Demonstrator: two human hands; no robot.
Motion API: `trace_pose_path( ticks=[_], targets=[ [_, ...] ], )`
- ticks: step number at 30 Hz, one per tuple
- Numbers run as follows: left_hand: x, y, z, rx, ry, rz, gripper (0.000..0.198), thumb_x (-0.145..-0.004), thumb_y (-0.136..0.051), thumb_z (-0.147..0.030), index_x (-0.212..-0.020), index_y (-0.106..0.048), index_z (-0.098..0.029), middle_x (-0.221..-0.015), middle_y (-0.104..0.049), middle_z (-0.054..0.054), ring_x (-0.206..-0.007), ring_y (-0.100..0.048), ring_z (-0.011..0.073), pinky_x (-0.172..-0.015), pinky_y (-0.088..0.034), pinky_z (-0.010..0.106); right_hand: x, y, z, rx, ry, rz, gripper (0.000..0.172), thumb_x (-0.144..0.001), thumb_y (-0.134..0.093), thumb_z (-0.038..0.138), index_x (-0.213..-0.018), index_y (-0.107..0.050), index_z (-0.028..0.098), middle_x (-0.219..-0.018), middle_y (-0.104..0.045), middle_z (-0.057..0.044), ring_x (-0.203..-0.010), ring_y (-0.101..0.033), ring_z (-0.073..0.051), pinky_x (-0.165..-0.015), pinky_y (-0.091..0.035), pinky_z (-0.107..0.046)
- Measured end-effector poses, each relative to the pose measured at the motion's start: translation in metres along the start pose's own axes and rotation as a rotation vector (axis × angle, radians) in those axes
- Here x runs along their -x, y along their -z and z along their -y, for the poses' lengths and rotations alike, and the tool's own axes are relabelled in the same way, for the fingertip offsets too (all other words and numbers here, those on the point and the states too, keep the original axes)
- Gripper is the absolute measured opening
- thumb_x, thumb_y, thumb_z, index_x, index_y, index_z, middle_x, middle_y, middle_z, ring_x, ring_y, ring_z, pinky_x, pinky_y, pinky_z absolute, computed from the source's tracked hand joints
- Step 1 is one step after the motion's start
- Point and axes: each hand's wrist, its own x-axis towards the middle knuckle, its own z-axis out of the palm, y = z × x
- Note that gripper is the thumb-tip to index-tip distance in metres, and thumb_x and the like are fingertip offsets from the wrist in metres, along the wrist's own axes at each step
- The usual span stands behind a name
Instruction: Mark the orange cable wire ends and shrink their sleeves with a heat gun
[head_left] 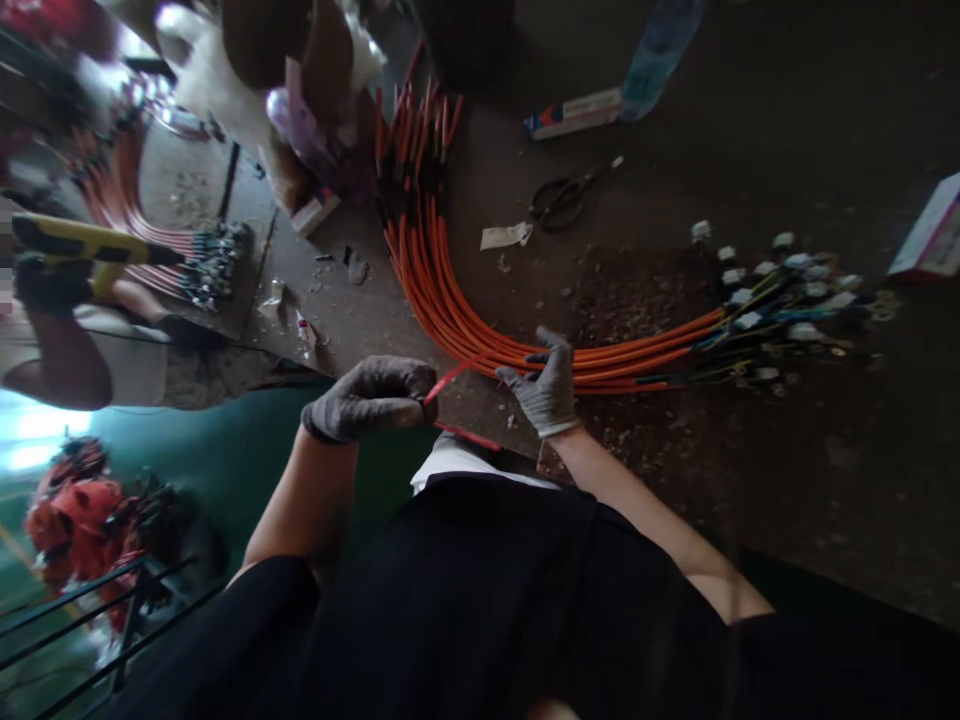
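Note:
A bundle of orange cables (442, 310) curves across the worktable, with white connectors (806, 262) and thin coloured wires at its right end. My left hand (371, 398), in a grey glove, is closed on a narrow red strip (455, 376) just in front of the bundle. One length of the strip runs up to the cables; another hangs toward the table edge. Whether it passes fully round the bundle is hidden. My right hand (546, 390), also gloved, grips the cables right of the strip, its thumb and fingers partly around them.
Black-handled scissors (562, 202), a paper label (505, 237), a small box (574, 113) and a plastic bottle (660, 60) lie beyond the cables. At left, a co-worker's gloved hand holds a yellow power tool (82, 248) near another cable bundle (131, 190).

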Motion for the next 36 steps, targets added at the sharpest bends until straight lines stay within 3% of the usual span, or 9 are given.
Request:
trace_pose_path(
  ticks=[3,6,8,10,12,16,23,30,36],
  targets=[
    [-0.011,0.006,0.002,0.025,-0.027,0.183,0.030,-0.084,-0.072,-0.039,-0.068,-0.068,-0.014,-0.061,-0.062,0.005,-0.056,-0.055,0.0124,-0.054,-0.044,0.023,-0.033,-0.001,0.029,0.245,0.234,0.207,0.057,-0.074,-0.077,0.034,-0.127,-0.060,0.020,-0.128,-0.064,-0.011,-0.088,-0.064,-0.016,-0.069,-0.054,-0.027],
    [-0.027,0.029,0.019,0.281,-0.253,-0.131,0.026,-0.084,-0.072,-0.045,-0.085,-0.072,-0.019,-0.067,-0.066,0.001,-0.052,-0.055,0.0095,-0.050,-0.043,0.020,-0.078,0.006,0.048,0.461,0.190,0.309,0.021,-0.090,-0.058,0.028,-0.107,-0.069,0.022,-0.098,-0.073,-0.002,-0.081,-0.065,-0.011,-0.075,-0.052,-0.022],
    [-0.038,0.055,0.042,0.316,-0.279,-0.395,0.039,-0.084,-0.071,-0.048,-0.117,-0.068,-0.026,-0.088,-0.072,0.001,-0.056,-0.059,0.0085,-0.050,-0.045,0.018,-0.109,0.022,0.046,0.584,0.091,0.164,0.036,-0.100,-0.033,0.023,-0.114,-0.066,0.017,-0.098,-0.073,-0.006,-0.085,-0.065,-0.012,-0.080,-0.051,-0.026],
    [-0.050,0.077,0.077,0.020,-0.105,-0.439,0.065,-0.081,-0.073,-0.046,-0.140,-0.053,-0.025,-0.113,-0.071,0.007,-0.075,-0.068,0.0124,-0.063,-0.053,0.022,-0.130,0.042,0.036,0.740,-0.026,0.122,0.044,-0.101,-0.025,0.022,-0.120,-0.064,0.014,-0.097,-0.073,-0.009,-0.086,-0.066,-0.016,-0.080,-0.052,-0.031],
    [-0.063,0.083,0.117,-0.513,0.050,-0.302,0.067,-0.078,-0.076,-0.040,-0.138,-0.056,-0.018,-0.123,-0.069,0.012,-0.098,-0.069,0.0191,-0.088,-0.057,0.033,-0.137,0.056,0.023,0.911,-0.142,0.258,0.032,-0.097,-0.045,0.028,-0.113,-0.071,0.018,-0.097,-0.075,-0.007,-0.090,-0.068,-0.019,-0.084,-0.052,-0.032],
    [-0.089,0.046,0.173,-0.942,0.135,0.043,0.080,-0.070,-0.081,-0.022,-0.144,-0.051,-0.010,-0.149,-0.051,0.022,-0.137,-0.049,0.0364,-0.117,-0.038,0.052,-0.132,0.050,0.002,1.105,-0.281,0.590,0.023,-0.081,-0.068,0.028,-0.102,-0.078,0.026,-0.103,-0.078,-0.002,-0.099,-0.070,-0.020,-0.092,-0.051,-0.028],
    [-0.121,0.009,0.192,-1.234,0.048,0.147,0.049,-0.097,-0.040,-0.011,-0.144,-0.052,-0.008,-0.142,-0.057,0.023,-0.136,-0.050,0.0316,-0.119,-0.032,0.056,-0.148,0.020,0.003,1.246,-0.340,0.825,0.031,-0.078,-0.067,0.020,-0.107,-0.078,0.026,-0.123,-0.073,-0.007,-0.116,-0.066,-0.028,-0.104,-0.047,-0.038],
    [-0.131,0.009,0.185,-1.309,0.076,0.248,0.045,-0.098,-0.037,-0.014,-0.137,-0.059,-0.011,-0.132,-0.062,0.021,-0.123,-0.059,0.0347,-0.104,-0.045,0.053,-0.116,0.027,-0.009,1.121,-0.368,0.582,0.035,-0.087,-0.052,0.015,-0.116,-0.068,0.009,-0.118,-0.069,-0.026,-0.109,-0.068,-0.034,-0.098,-0.049,-0.046],
    [-0.120,0.013,0.167,-1.265,0.141,0.299,0.044,-0.091,-0.056,-0.020,-0.134,-0.059,-0.012,-0.130,-0.062,0.021,-0.126,-0.057,0.0345,-0.106,-0.043,0.053,-0.112,0.028,-0.011,0.823,-0.338,0.202,0.021,-0.091,-0.045,0.019,-0.103,-0.062,0.015,-0.089,-0.071,-0.012,-0.084,-0.067,-0.022,-0.080,-0.053,-0.032]
  ],
)
